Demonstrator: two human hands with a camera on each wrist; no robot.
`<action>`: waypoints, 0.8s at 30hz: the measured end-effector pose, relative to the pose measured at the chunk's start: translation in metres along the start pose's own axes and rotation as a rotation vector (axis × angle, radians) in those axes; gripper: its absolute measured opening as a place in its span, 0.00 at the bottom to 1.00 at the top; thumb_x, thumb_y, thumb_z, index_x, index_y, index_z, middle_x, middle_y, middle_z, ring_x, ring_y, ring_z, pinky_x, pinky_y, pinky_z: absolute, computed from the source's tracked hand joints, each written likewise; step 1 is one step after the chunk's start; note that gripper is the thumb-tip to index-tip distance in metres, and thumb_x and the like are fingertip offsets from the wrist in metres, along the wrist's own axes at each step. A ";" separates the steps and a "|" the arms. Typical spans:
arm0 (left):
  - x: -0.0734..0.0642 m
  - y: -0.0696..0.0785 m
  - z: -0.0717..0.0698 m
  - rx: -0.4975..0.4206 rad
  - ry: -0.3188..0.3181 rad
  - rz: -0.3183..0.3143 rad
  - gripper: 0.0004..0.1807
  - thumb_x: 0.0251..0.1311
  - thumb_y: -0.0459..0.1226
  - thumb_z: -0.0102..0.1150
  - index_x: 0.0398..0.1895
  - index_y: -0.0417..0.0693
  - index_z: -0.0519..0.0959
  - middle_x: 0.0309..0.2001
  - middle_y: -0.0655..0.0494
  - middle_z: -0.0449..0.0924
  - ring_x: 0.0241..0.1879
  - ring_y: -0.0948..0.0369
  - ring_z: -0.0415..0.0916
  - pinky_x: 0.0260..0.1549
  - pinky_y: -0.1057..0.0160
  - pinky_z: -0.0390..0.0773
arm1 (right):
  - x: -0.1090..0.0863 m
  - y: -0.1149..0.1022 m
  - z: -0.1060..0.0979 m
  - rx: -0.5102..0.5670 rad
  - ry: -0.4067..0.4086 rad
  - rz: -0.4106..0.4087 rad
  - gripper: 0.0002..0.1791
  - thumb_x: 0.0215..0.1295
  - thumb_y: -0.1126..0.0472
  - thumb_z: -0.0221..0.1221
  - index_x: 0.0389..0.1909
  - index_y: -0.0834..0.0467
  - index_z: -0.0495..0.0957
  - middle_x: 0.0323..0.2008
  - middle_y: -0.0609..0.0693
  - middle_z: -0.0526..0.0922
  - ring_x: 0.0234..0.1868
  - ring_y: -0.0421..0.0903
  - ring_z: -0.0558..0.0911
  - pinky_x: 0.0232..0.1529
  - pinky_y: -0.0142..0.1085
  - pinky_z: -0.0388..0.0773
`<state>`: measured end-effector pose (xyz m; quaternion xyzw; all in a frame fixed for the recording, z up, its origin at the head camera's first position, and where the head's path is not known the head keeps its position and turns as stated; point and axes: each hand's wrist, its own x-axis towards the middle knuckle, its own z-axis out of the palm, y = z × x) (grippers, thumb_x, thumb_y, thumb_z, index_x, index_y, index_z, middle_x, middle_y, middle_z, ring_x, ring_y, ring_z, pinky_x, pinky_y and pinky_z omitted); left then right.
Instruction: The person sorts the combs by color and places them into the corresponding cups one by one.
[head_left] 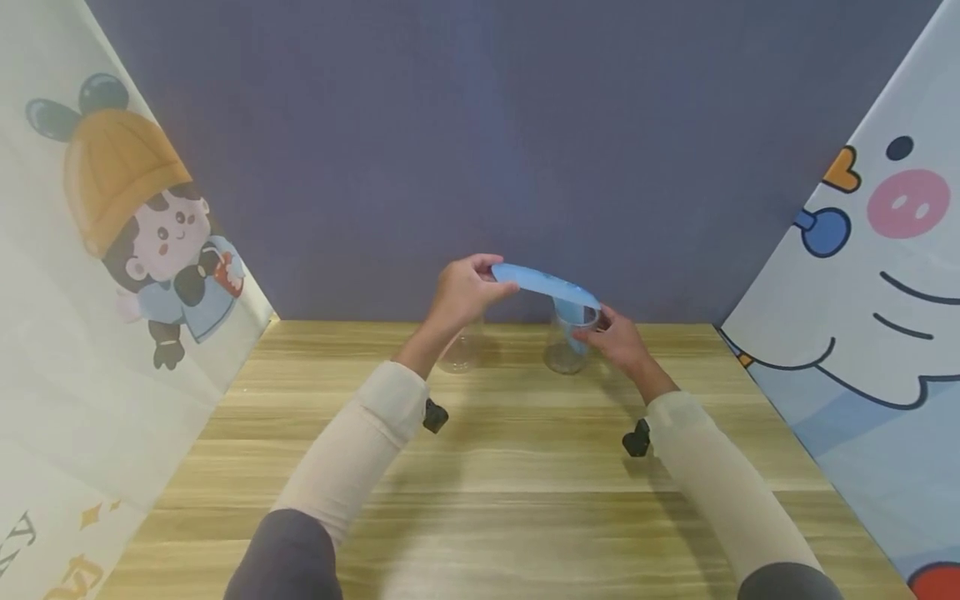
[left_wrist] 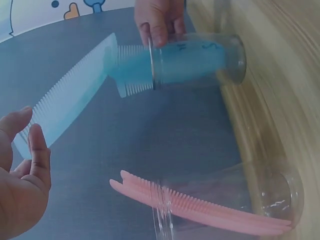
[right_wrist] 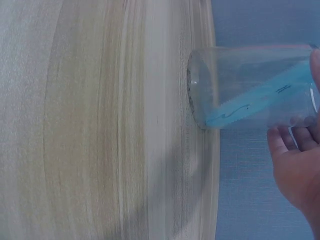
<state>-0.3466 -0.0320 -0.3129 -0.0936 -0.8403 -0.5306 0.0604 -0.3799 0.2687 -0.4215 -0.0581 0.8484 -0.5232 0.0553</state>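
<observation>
My left hand point(head_left: 468, 287) pinches one end of a light blue comb point(head_left: 543, 283) and holds it above the table. The comb's far end reaches the mouth of a clear cup point(head_left: 566, 354), close to my right hand point(head_left: 618, 340). That hand grips the cup near its rim, with the cup upright at the back of the table. Inside it leans another blue comb point(left_wrist: 195, 62), with dark marks on its side and its toothed top sticking out. Two pink combs point(left_wrist: 200, 205) lean in a second clear cup point(head_left: 459, 357), left of the first and partly behind my left forearm.
The wood-grain table point(head_left: 525, 500) ends at a dark grey-blue back wall point(head_left: 480, 150). Printed cartoon panels stand at the left and right sides. A small black device point(head_left: 435, 416) sits at my left wrist, and another black device point(head_left: 637, 439) at my right.
</observation>
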 end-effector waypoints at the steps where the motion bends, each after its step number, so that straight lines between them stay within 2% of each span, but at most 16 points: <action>1: 0.001 0.001 0.001 0.010 0.007 0.013 0.31 0.53 0.49 0.76 0.62 0.57 0.81 0.42 0.62 0.85 0.44 0.63 0.82 0.44 0.61 0.85 | 0.002 0.002 0.000 -0.006 0.005 -0.001 0.52 0.66 0.51 0.68 0.82 0.56 0.46 0.78 0.64 0.59 0.78 0.63 0.61 0.73 0.58 0.69; 3: 0.005 0.003 0.003 0.028 0.027 0.038 0.31 0.54 0.50 0.76 0.62 0.55 0.80 0.43 0.62 0.86 0.44 0.64 0.83 0.43 0.62 0.85 | 0.006 0.009 0.000 -0.014 0.018 -0.001 0.54 0.65 0.48 0.69 0.82 0.55 0.46 0.78 0.63 0.58 0.78 0.61 0.61 0.73 0.57 0.69; 8: 0.014 0.009 0.010 0.009 0.051 0.103 0.33 0.54 0.49 0.76 0.62 0.48 0.80 0.47 0.55 0.87 0.46 0.61 0.85 0.41 0.63 0.85 | 0.012 0.019 0.003 -0.036 0.041 -0.024 0.56 0.62 0.43 0.70 0.82 0.55 0.48 0.77 0.63 0.61 0.76 0.61 0.65 0.71 0.57 0.72; 13: 0.022 0.017 0.023 -0.007 0.053 0.137 0.33 0.55 0.50 0.76 0.61 0.45 0.79 0.49 0.53 0.85 0.48 0.60 0.85 0.43 0.64 0.86 | 0.012 0.021 0.004 -0.077 0.060 -0.043 0.55 0.62 0.42 0.70 0.82 0.56 0.50 0.75 0.64 0.64 0.74 0.62 0.67 0.69 0.57 0.73; 18: 0.032 0.029 0.038 0.023 0.106 0.189 0.32 0.55 0.49 0.77 0.59 0.43 0.79 0.49 0.51 0.85 0.49 0.59 0.86 0.45 0.66 0.86 | 0.014 0.018 0.004 -0.085 0.062 -0.035 0.56 0.61 0.39 0.69 0.82 0.54 0.50 0.76 0.62 0.64 0.75 0.61 0.67 0.69 0.57 0.74; 24: 0.034 0.034 0.049 0.094 0.075 0.177 0.34 0.56 0.50 0.75 0.62 0.42 0.77 0.54 0.49 0.82 0.51 0.57 0.85 0.46 0.66 0.86 | 0.016 0.015 0.008 -0.058 0.049 -0.026 0.56 0.60 0.39 0.70 0.82 0.53 0.51 0.75 0.61 0.66 0.73 0.60 0.69 0.68 0.57 0.75</action>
